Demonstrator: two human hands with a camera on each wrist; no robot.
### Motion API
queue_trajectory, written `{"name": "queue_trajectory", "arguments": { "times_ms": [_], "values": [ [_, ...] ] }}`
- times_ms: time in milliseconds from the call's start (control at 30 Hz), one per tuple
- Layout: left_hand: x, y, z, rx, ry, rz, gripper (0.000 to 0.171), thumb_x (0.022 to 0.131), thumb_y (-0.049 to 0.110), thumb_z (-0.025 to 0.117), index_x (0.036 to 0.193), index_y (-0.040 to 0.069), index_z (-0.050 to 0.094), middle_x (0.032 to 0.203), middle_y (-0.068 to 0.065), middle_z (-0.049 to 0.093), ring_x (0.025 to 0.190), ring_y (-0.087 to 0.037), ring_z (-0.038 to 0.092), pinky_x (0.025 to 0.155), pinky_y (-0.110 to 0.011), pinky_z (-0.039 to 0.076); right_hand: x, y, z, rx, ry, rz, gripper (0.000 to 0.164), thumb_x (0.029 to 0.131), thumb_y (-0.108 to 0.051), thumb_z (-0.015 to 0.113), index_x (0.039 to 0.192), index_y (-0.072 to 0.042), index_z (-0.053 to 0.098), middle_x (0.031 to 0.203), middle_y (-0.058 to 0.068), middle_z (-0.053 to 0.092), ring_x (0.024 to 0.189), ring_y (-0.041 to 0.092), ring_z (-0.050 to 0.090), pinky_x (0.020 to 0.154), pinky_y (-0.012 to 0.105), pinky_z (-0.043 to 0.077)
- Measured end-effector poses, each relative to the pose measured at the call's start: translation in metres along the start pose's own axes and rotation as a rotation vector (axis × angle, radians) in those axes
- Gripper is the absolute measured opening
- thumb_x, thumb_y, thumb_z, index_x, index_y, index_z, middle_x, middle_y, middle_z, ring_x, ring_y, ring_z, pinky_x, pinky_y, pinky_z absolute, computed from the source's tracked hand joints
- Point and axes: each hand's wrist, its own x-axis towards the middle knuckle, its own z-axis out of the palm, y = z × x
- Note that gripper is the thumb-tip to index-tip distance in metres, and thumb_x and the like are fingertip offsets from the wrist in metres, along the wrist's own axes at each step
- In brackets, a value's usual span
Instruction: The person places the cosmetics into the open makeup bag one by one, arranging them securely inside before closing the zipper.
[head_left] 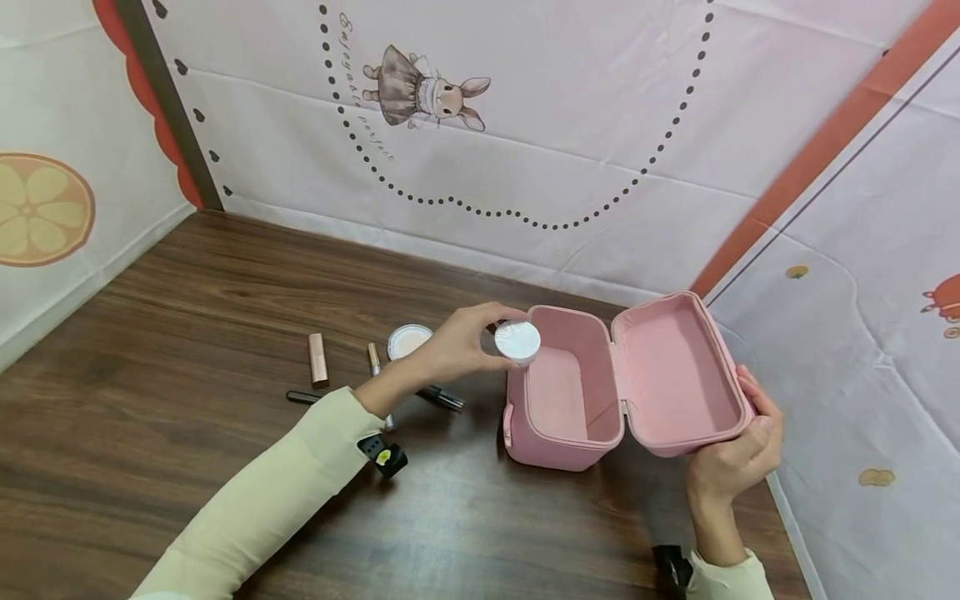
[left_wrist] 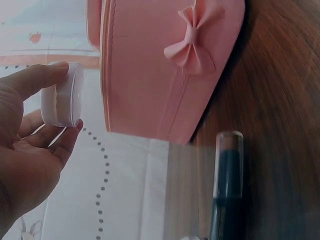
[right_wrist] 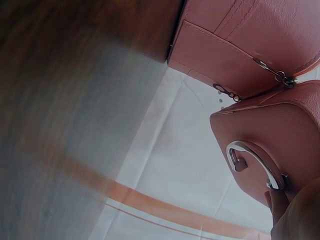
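Observation:
My left hand pinches a small round cosmetic jar between thumb and fingers, beside the left rim of a pink makeup case. The left wrist view shows the jar as whitish and see-through, with a beige band. The case stands with its lid swung out to the right, and bare lining shows inside. My right hand grips the lid's outer right edge. In the right wrist view, fingers are at the lid's curved handle. A bow decorates the case's side.
Left of the case lie a dark tube with a clear cap, a round white compact, a slim gold-capped tube, a pink lipstick tube and a black pencil-like stick. Printed cloth walls border the wooden table.

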Motion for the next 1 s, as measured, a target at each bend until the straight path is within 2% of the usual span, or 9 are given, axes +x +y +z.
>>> {"name": "queue_trajectory", "arguments": {
  "times_ms": [200, 433, 467, 633, 867, 1000],
  "values": [
    [0.012, 0.007, 0.015, -0.041, -0.045, -0.014, 0.058, 0.070, 0.012, 0.084, 0.123, 0.005, 0.061, 0.112, -0.005, 0.062, 0.093, -0.017, 0.055, 0.081, -0.035, 0.048, 0.001, -0.001, -0.001, 0.006, -0.002, 0.002, 0.037, 0.091, 0.000, 0.031, 0.094, 0.021, 0.062, 0.101, 0.031, 0.064, 0.101, 0.037, 0.061, 0.092, 0.038, 0.046],
    [0.022, 0.013, 0.026, -0.002, -0.075, -0.033, 0.058, 0.071, 0.015, 0.084, 0.124, 0.008, 0.061, 0.117, -0.002, 0.062, 0.102, -0.015, 0.055, 0.085, -0.025, 0.043, 0.000, 0.000, 0.000, 0.006, -0.014, -0.002, 0.038, 0.092, 0.000, 0.030, 0.094, 0.021, 0.062, 0.102, 0.030, 0.064, 0.102, 0.037, 0.061, 0.093, 0.038, 0.046],
    [0.023, 0.014, 0.027, -0.003, -0.083, -0.037, 0.058, 0.071, 0.015, 0.084, 0.124, 0.008, 0.061, 0.117, -0.002, 0.062, 0.097, -0.014, 0.055, 0.083, -0.025, 0.043, 0.000, 0.000, 0.000, 0.006, -0.016, -0.003, 0.038, 0.092, 0.000, 0.030, 0.094, 0.021, 0.062, 0.102, 0.031, 0.064, 0.102, 0.037, 0.061, 0.092, 0.038, 0.046],
    [0.031, 0.014, 0.032, 0.029, -0.132, -0.043, 0.060, 0.070, 0.013, 0.086, 0.124, 0.007, 0.061, 0.120, -0.002, 0.061, 0.097, -0.012, 0.054, 0.084, -0.021, 0.041, 0.001, 0.000, 0.000, 0.011, -0.020, -0.007, 0.038, 0.092, 0.000, 0.030, 0.095, 0.020, 0.062, 0.102, 0.031, 0.064, 0.101, 0.037, 0.061, 0.092, 0.038, 0.046],
    [0.038, 0.019, 0.042, 0.078, -0.169, 0.014, 0.059, 0.068, 0.011, 0.086, 0.121, 0.002, 0.061, 0.118, -0.006, 0.062, 0.109, -0.017, 0.052, 0.092, -0.023, 0.038, 0.001, 0.000, 0.000, 0.002, -0.021, -0.006, 0.038, 0.092, 0.000, 0.030, 0.095, 0.020, 0.062, 0.102, 0.031, 0.064, 0.101, 0.037, 0.061, 0.092, 0.038, 0.047],
    [0.040, 0.020, 0.046, 0.083, -0.206, 0.007, 0.059, 0.069, 0.008, 0.086, 0.122, 0.002, 0.061, 0.119, -0.007, 0.061, 0.110, -0.017, 0.052, 0.091, -0.022, 0.039, 0.001, 0.000, 0.000, 0.001, -0.020, -0.010, 0.038, 0.092, 0.000, 0.030, 0.094, 0.020, 0.062, 0.102, 0.031, 0.064, 0.101, 0.037, 0.061, 0.092, 0.038, 0.047]
  ]
}}
